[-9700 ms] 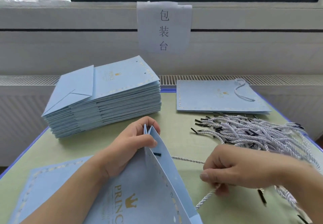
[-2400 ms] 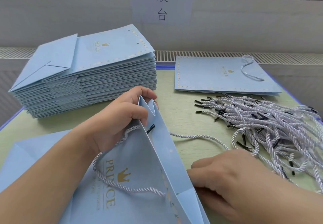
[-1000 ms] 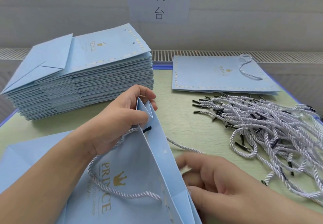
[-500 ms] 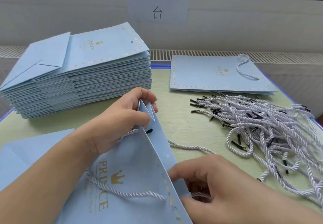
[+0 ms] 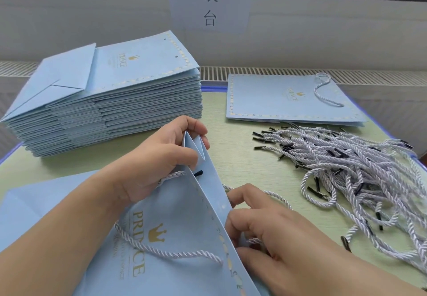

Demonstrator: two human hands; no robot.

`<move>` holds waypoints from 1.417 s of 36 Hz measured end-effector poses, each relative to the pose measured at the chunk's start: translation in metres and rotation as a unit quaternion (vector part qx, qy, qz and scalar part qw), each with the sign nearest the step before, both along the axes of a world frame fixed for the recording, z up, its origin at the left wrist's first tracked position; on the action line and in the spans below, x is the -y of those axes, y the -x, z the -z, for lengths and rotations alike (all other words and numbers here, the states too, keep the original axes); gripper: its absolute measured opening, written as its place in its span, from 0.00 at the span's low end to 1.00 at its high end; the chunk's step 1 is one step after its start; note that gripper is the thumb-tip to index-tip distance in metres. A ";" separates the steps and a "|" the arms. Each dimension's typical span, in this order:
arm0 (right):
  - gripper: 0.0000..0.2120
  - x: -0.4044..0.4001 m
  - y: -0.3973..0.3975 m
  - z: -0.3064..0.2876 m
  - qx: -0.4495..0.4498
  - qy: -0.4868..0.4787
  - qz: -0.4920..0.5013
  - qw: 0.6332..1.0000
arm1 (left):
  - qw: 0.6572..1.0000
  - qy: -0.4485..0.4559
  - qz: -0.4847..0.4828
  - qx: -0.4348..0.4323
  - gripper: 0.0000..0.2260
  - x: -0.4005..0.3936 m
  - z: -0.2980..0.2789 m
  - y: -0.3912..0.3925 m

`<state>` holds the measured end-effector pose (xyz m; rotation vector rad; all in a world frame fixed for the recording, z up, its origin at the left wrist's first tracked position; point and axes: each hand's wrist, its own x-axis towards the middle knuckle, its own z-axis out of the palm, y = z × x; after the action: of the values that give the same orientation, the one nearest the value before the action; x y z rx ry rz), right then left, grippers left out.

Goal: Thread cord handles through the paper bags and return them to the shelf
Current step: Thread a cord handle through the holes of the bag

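Left hand (image 5: 159, 159) grips the paper bag (image 5: 175, 238) top; right hand (image 5: 272, 233) pinches cord (image 5: 254, 241) beside it.

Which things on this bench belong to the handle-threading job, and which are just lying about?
In the job:
- open bag, left hand pinching its top
- cord in right hand
- loose cords
- stack of flat bags
- finished bag

Just there:
- paper sign on the wall
- vent grille

Pale blue paper bags (image 5: 175, 238) with gold lettering, crown and dotted border; white twisted cords (image 5: 360, 180) tipped black; pale green counter (image 5: 235, 157), blue-edged
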<state>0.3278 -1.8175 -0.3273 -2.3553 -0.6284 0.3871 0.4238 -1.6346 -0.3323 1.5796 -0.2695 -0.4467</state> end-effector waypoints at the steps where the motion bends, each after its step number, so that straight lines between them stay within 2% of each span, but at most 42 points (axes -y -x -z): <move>1: 0.06 0.001 -0.001 -0.003 -0.003 -0.002 -0.004 1.000 | 1.000 0.001 0.000 -0.001 0.24 0.000 0.000 0.000; 4: 0.08 0.003 -0.005 -0.006 0.001 0.013 -0.020 1.000 | 1.000 0.003 0.002 -0.004 0.24 0.001 0.000 0.000; 6: 0.06 0.002 -0.005 -0.007 0.013 0.029 -0.014 0.999 | 1.000 0.007 0.002 -0.008 0.24 0.001 0.000 0.001; 8: 0.08 -0.001 -0.003 -0.005 0.022 0.050 -0.011 0.998 | 1.000 0.005 0.001 -0.008 0.24 0.001 0.000 0.000; 10: 0.06 -0.003 0.001 -0.004 0.031 0.081 -0.009 0.996 | 1.000 0.001 0.000 -0.009 0.25 0.001 0.001 0.000; 12: 0.03 -0.003 0.006 0.001 0.074 0.097 -0.011 0.993 | 1.000 -0.006 -0.001 -0.006 0.24 0.001 0.001 0.001; 14: 0.10 -0.005 0.011 0.008 0.119 0.114 0.009 0.986 | 1.000 -0.015 -0.005 0.001 0.24 0.002 0.001 0.002; 15: 0.10 -0.005 0.012 0.011 0.146 0.128 0.034 0.980 | 1.000 -0.019 -0.007 0.004 0.23 0.003 0.001 0.002; 17: 0.03 -0.005 0.016 0.011 0.229 0.124 0.065 0.963 | 1.000 -0.026 -0.008 0.010 0.23 0.004 0.001 0.002; 20: 0.03 -0.006 0.014 0.010 0.302 0.098 0.066 0.946 | 0.999 -0.028 -0.011 0.011 0.23 0.004 0.001 0.001; 21: 0.04 -0.006 0.012 0.008 0.295 0.071 0.057 0.951 | 1.000 -0.024 -0.014 0.008 0.23 0.003 0.001 0.001; 25: 0.06 0.003 0.001 0.006 0.147 -0.071 0.012 0.987 | 1.000 -0.012 -0.010 -0.006 0.24 0.001 0.001 -0.001; 28: 0.11 0.018 -0.005 0.001 0.143 -0.094 0.033 0.985 | 1.000 -0.006 -0.006 -0.011 0.25 0.000 0.000 -0.002; 31: 0.17 0.035 -0.015 -0.004 0.140 -0.085 0.005 0.987 | 1.000 0.003 -0.005 -0.011 0.25 -0.001 0.000 -0.002; 34: 0.26 0.050 -0.024 -0.005 0.165 -0.043 -0.014 0.985 | 1.000 0.010 -0.009 -0.008 0.24 -0.002 0.001 -0.002; 41: 0.27 0.065 -0.032 -0.007 0.298 0.013 0.001 0.954 | 0.998 -0.045 -0.036 0.013 0.21 -0.002 0.008 -0.001; 45: 0.22 0.055 -0.032 -0.001 0.370 0.070 0.025 0.926 | 0.989 -0.099 -0.046 0.098 0.22 0.001 0.009 -0.002; 48: 0.29 0.053 -0.037 0.009 0.295 0.035 0.030 0.954 | 0.989 -0.100 -0.040 0.102 0.22 0.001 0.010 -0.006; 50: 0.34 0.051 -0.039 0.009 0.221 -0.031 0.049 0.974 | 0.992 -0.092 -0.029 0.086 0.23 -0.002 0.011 -0.009; 51: 0.33 0.050 -0.040 0.008 0.211 -0.068 0.055 0.974 | 0.993 -0.085 -0.029 0.077 0.23 -0.003 0.009 -0.010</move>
<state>0.3674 -1.8674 -0.3357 -2.3383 -0.6884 -0.2092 0.4337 -1.6311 -0.3415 1.7887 -0.3098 -0.3092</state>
